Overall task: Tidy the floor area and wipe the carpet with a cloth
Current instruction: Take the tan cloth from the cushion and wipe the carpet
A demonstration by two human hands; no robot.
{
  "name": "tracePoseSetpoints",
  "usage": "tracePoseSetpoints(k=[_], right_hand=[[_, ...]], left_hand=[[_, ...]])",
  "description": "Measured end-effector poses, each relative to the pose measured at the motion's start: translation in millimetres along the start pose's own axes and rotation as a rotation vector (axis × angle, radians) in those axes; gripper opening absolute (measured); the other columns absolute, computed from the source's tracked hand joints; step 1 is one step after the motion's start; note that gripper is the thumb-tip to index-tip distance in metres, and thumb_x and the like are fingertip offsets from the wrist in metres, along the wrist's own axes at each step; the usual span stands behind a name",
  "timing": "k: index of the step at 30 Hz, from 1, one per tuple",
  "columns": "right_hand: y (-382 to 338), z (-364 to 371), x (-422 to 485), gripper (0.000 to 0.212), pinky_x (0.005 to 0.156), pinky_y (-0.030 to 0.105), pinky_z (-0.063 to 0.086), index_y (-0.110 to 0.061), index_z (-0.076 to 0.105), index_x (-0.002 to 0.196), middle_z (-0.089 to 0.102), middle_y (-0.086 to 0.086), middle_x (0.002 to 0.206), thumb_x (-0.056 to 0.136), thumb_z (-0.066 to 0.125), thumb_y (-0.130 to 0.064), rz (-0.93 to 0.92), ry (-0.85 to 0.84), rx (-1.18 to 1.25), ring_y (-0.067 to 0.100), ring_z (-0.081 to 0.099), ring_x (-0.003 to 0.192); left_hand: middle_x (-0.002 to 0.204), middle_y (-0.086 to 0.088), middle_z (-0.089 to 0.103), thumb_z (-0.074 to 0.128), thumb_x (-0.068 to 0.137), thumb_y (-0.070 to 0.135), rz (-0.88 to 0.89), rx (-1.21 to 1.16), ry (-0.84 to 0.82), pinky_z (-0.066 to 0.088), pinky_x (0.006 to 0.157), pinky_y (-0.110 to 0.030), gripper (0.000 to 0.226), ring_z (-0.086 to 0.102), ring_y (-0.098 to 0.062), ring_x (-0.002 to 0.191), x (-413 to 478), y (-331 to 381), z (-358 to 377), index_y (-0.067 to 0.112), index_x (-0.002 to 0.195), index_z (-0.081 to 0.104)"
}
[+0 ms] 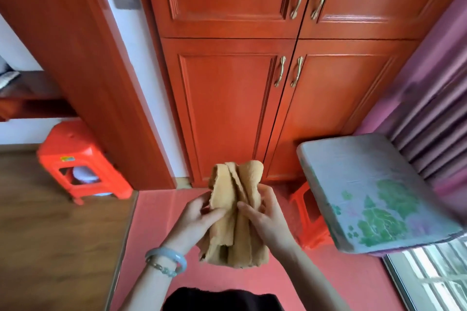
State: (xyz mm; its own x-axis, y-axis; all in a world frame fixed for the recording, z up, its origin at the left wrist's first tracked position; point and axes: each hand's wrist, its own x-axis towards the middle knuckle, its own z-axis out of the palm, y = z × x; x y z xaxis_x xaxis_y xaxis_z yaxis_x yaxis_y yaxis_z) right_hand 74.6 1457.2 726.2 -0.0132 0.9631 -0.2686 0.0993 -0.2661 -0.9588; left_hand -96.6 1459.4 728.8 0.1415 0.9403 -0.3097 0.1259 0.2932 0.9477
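Red-orange wooden wardrobe (255, 63) fills the far wall; purple curtain (429, 88) at right. Pink carpet (328, 280) underfoot, wood floor (50, 222) to the left. Grey cushion (374, 192) atop a stool; orange stool (75, 156) left. Left hand (194, 219) and right hand (267, 219) together clutch bunched tan cloth (235, 212) above the carpet.

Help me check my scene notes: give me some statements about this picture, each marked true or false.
1. The left hand and the right hand both hold a tan cloth above the red carpet. True.
2. The cloth lies spread flat on the carpet. False: it is bunched up in the hands.
3. The bracelets sit on the right wrist. False: they are on the left wrist.
4. A red stool stands to the left of the carpet. True.
5. The cupboard doors stand open. False: all are shut.
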Motion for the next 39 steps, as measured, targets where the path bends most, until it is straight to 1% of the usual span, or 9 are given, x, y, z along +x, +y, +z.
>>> tracePoseSetpoints(k=[3,7,11,16,20,25,28,33,39], right_hand=[[-13.8,-26.2,15.1,0.025,0.081,0.041,0.055,-0.015,0.058,0.107,0.068,0.012,0.101,0.083,0.067,-0.013,0.098,0.017,0.332,0.023,0.067,0.093],[-24.2,-55.8,31.6,0.046,0.081,0.043,0.054,-0.006,0.055,0.12,0.066,0.018,0.113,0.078,0.068,-0.017,0.11,-0.146,0.634,0.034,0.064,0.105],[-26.9,-68.4,53.1,0.052,0.085,0.045,0.052,-0.008,0.054,0.121,0.065,0.017,0.115,0.077,0.067,-0.033,0.138,-0.153,0.627,0.033,0.063,0.106],[-31.6,-71.6,91.9,0.043,0.088,0.039,0.053,-0.02,0.06,0.11,0.068,0.012,0.106,0.074,0.072,-0.04,0.118,0.027,0.409,0.023,0.066,0.096],[-38.2,-78.7,121.8,0.027,0.089,0.037,0.051,-0.03,0.061,0.108,0.065,0.012,0.1,0.083,0.069,-0.025,0.043,0.134,0.35,0.019,0.064,0.091],[-43.5,-134.1,149.1,0.02,0.088,0.04,0.053,-0.02,0.066,0.107,0.07,0.011,0.104,0.087,0.063,-0.025,0.034,0.209,0.483,0.024,0.065,0.098],[-40.7,-166.3,159.6,0.022,0.079,0.038,0.053,-0.014,0.065,0.108,0.069,0.014,0.106,0.091,0.056,-0.023,0.064,0.291,0.61,0.024,0.065,0.096],[-29.6,-193.9,173.5,0.02,0.079,0.04,0.052,-0.009,0.064,0.105,0.07,0.016,0.104,0.091,0.054,-0.017,0.076,0.438,0.718,0.027,0.066,0.094],[-21.8,-218.1,187.3,0.016,0.068,0.032,0.053,-0.007,0.062,0.104,0.071,0.011,0.097,0.09,0.056,-0.011,0.077,0.733,0.724,0.019,0.068,0.084]], left_hand=[[0.086,0.004,0.074,0.068,0.068,0.028,-0.027,-0.076,0.132,0.048,0.081,-0.031,0.026,0.067,-0.018,0.092,15.9,16.8,-10.5,0.019,0.093,0.068],[0.094,-0.009,0.073,0.068,0.054,0.04,-0.064,-0.124,0.102,0.046,0.093,-0.047,0.04,0.066,-0.025,0.094,41.5,31.7,-18.5,0.023,0.09,0.072],[0.097,-0.006,0.073,0.07,0.054,0.049,-0.144,-0.119,0.089,0.046,0.097,-0.052,0.051,0.067,-0.025,0.096,70.8,38.1,-1.3,0.022,0.097,0.07],[0.106,0.015,0.069,0.072,0.063,0.066,-0.127,-0.036,-0.059,0.045,0.099,-0.034,0.056,0.062,-0.008,0.106,107.0,58.6,47.7,0.034,0.108,0.062],[0.105,0.004,0.072,0.079,0.072,0.041,-0.007,0.099,-0.28,0.048,0.098,-0.033,0.048,0.065,-0.011,0.105,147.3,81.8,79.6,0.02,0.113,0.063],[0.1,-0.005,0.072,0.084,0.043,0.046,-0.168,-0.06,-0.074,0.046,0.098,-0.047,0.071,0.065,-0.023,0.101,205.0,88.3,85.8,0.017,0.104,0.062],[0.091,0.0,0.074,0.08,0.033,0.039,-0.156,-0.16,-0.072,0.051,0.082,-0.031,0.078,0.068,-0.016,0.093,231.6,99.1,87.4,0.01,0.104,0.063],[0.068,-0.006,0.073,0.071,0.076,0.006,-0.273,-0.14,-0.225,0.048,0.061,-0.032,0.023,0.07,-0.017,0.06,280.8,120.8,110.0,0.005,0.096,0.06],[0.099,-0.016,0.069,0.091,0.008,0.044,-0.354,0.021,-0.449,0.048,0.092,-0.048,0.104,0.064,-0.033,0.096,355.5,128.6,144.6,0.004,0.097,0.057]])
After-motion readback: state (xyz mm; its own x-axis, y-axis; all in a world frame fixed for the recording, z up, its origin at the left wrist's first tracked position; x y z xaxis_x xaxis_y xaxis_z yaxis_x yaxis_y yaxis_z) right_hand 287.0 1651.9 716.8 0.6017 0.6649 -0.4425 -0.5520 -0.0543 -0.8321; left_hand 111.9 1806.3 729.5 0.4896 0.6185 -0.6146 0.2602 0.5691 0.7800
